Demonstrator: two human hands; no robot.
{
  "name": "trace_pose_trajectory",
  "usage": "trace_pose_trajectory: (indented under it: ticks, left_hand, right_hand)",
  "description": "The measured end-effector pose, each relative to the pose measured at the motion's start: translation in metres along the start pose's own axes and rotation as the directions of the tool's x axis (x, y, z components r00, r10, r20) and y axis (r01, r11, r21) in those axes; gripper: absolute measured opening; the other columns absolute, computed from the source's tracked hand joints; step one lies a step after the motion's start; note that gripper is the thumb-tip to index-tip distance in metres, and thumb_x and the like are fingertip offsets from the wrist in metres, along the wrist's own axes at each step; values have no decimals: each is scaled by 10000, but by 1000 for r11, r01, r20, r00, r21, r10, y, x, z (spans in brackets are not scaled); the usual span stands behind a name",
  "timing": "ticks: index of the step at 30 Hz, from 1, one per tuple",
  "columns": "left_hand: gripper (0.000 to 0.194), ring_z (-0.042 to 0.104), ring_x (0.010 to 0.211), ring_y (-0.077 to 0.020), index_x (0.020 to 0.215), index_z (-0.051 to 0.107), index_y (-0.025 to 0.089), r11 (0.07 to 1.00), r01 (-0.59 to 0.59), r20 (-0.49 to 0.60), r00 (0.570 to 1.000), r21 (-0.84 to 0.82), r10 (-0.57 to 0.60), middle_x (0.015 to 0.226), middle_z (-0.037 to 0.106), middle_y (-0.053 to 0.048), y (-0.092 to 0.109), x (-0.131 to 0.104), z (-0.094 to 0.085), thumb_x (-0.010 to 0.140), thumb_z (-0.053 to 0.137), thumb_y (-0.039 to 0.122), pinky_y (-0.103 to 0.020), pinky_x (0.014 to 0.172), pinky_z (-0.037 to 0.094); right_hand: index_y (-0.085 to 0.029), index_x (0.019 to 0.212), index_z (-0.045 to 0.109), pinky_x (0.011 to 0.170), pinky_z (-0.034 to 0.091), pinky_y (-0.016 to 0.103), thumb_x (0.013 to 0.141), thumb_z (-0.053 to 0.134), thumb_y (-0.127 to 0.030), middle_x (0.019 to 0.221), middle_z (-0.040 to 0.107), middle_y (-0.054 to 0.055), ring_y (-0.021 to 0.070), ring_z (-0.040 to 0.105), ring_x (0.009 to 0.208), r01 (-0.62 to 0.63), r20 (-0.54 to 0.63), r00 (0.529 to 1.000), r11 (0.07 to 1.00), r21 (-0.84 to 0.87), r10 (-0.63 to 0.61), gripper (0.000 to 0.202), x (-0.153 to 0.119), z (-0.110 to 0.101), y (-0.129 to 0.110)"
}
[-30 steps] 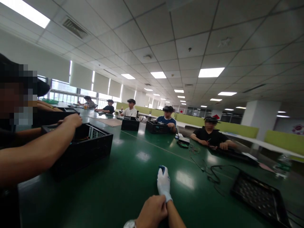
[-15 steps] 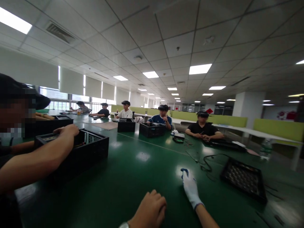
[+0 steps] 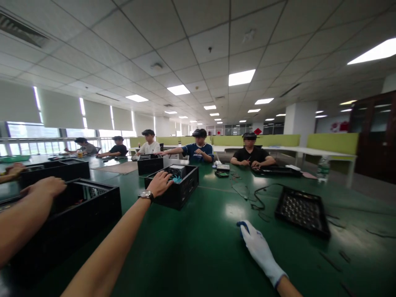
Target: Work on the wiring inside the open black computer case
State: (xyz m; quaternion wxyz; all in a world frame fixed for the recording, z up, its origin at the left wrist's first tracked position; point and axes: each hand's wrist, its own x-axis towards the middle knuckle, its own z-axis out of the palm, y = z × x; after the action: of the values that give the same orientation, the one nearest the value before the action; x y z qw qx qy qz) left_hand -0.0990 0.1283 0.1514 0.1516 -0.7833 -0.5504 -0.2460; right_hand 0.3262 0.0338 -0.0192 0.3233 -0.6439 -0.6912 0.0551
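Left hand: half a second ago the bare left hand [image 3: 160, 183] lay low by the body; now the arm is stretched far out and the hand rests on the near rim of a black crate [image 3: 182, 194], fingers curled loosely over the edge, pinching nothing that can be seen
Right hand: the right hand [image 3: 258, 249], in a white knit glove, has drifted to the right and lies flat on the table with fingers together and extended, its tips touching a small blue object [image 3: 242, 225] whose shape is too small to tell
Meaning: the two hands, joined at the wrist a second ago, have parted; judging by the reach, the crate is what the person now takes in hand
Crate: hard black plastic, boxy, perforated walls, something teal showing inside, standing well ahead on the table
Watch: silver, metallic watch [image 3: 146, 195] on the left wrist
Table: glossy dark green table [image 3: 198, 247] mirroring the ceiling lights
Tray: shallow black gridded tray [image 3: 301, 211] to the right, thin black cables [image 3: 258, 198] looping beside it
Neighbour: another person's bare forearm [image 3: 21, 214] reaches to a larger black crate [image 3: 77, 214] at the left
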Motion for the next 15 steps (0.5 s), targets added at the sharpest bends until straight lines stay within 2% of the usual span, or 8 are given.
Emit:
trace_pose_trajectory:
  ticks: [4,7,9,11,13,15]
  left_hand:
    - [320,622,1104,-243,1072,662,148,997,33,138,989,70,-43,1141,667,-79,-7,26,25,998,612,455,-489,1029,477]
    - [328,649,1033,-221,1073,662,145,991,60,206,975,119,-83,1091,678,-68,1,25,25,1016,590,459,-463,981,518]
    - [340,652,1031,-224,1074,660,143,988,57,247,965,143,-91,1079,684,-75,17,15,15,1037,546,460,-465,988,507]
    - [375,657,1027,-249,1076,657,134,988,36,288,955,148,-78,1066,695,-105,42,-8,-1,1063,468,458,-458,985,488]
    - [425,657,1038,-281,1101,649,133,992,6,318,947,126,-47,1081,702,-134,73,-44,-23,1073,398,475,-434,961,475]
    - [463,666,1015,-267,1116,650,176,997,-25,354,935,71,-2,1088,710,-102,104,-86,-52,1068,355,529,-376,897,486]
  right_hand:
    - [-41,1431,566,1123,433,426,866,303,-3,1555,459,217,332,575,1315,81,123,991,964,-253,-51,625,3,6,7]
    - [3,1503,456,1137,425,440,872,218,25,1616,323,251,333,520,1377,109,209,978,910,-401,-25,674,9,6,7]
    - [7,1487,474,1133,430,455,902,200,-20,1607,344,248,334,524,1374,70,163,986,947,-313,-19,646,13,5,5]
    - [-35,1478,493,1091,473,470,975,193,-167,1508,508,236,333,597,1294,-46,86,995,995,-91,54,600,15,3,4]
    - [-99,1486,476,969,557,477,1010,157,-395,1309,677,217,337,692,1136,-197,75,980,964,179,186,645,14,3,6]
    - [-124,1466,490,872,601,471,971,138,-570,1229,717,213,347,716,1074,-300,86,954,891,339,289,754,7,2,7]
